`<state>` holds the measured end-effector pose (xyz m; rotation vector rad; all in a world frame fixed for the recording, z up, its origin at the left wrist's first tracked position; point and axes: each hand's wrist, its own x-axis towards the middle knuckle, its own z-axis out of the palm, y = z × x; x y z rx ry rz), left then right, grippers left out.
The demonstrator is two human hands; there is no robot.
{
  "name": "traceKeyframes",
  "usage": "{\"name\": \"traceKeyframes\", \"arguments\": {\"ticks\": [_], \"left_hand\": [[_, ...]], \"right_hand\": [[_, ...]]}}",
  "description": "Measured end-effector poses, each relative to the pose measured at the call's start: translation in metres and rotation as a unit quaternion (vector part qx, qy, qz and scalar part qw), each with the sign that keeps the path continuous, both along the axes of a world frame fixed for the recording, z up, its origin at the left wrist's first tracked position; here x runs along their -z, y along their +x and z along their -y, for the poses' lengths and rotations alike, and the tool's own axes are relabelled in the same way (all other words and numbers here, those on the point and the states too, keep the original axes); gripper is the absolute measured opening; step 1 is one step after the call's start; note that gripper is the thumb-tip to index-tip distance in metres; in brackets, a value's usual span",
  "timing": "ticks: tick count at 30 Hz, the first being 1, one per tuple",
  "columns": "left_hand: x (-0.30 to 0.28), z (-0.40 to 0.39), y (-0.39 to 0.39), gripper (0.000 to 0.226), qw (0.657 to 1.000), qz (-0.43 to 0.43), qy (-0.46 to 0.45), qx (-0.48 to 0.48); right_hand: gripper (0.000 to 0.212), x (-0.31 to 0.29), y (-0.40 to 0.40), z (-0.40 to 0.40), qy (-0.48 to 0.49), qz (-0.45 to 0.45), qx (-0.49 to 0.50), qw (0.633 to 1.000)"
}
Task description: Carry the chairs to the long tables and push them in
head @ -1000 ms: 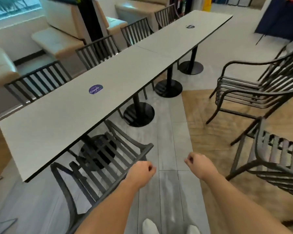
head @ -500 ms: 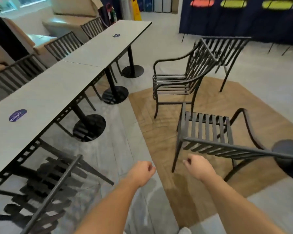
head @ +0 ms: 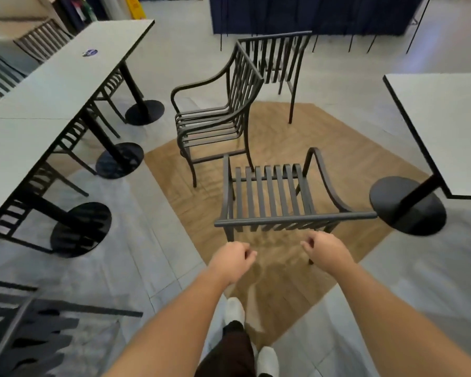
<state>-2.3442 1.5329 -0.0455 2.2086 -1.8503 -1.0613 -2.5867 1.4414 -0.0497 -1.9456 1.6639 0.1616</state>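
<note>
Just short of the chair backrest, both hands hover loosely curled, empty.

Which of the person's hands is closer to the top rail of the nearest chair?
Right. The right hand hovers just below the chair's top rail, under its right half; the left hand sits lower, near the rail's left end. Neither touches it.

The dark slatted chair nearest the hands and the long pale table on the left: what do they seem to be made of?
The dark slatted armchair nearest the hands looks like painted metal in a matte charcoal finish: thin tubular rails, flat narrow slats, smoothly bent arms. Moulded plastic cannot be ruled out. The long pale grey table on the left seems to be a laminate top, smooth with a thin dark edge band, on black metal posts and round bases.
</note>
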Motion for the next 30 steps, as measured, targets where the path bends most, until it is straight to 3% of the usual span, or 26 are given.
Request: {"name": "traceKeyframes", "arguments": {"ticks": [8, 13, 17, 21, 26, 30], "left_hand": [[0.036, 0.084, 0.016, 0.051, 0.999, 0.015, -0.026, 0.029], [0.065, 0.130, 0.027, 0.059, 0.996, 0.059, -0.004, 0.064], [0.081, 0.151, 0.024, 0.056, 0.990, 0.079, 0.065, 0.097], [0.091, 0.165, 0.011, 0.050, 0.982, 0.091, 0.124, 0.106], [0.099, 0.178, -0.006, 0.035, 0.972, 0.145, 0.173, 0.067], [0.098, 0.173, -0.017, 0.029, 0.969, 0.188, 0.159, 0.027]], "right_hand": [[0.018, 0.029, -0.008, 0.068, -0.015, -0.023, 0.017, 0.999], [0.040, 0.041, 0.004, 0.111, -0.013, -0.027, 0.030, 0.999], [0.056, 0.049, 0.005, 0.131, 0.060, -0.034, 0.003, 0.998], [0.074, 0.059, -0.006, 0.147, 0.114, -0.088, -0.078, 0.987], [0.041, 0.080, -0.020, 0.161, 0.085, -0.129, -0.152, 0.976], [0.023, 0.086, -0.025, 0.175, 0.094, -0.145, -0.240, 0.955]]}}
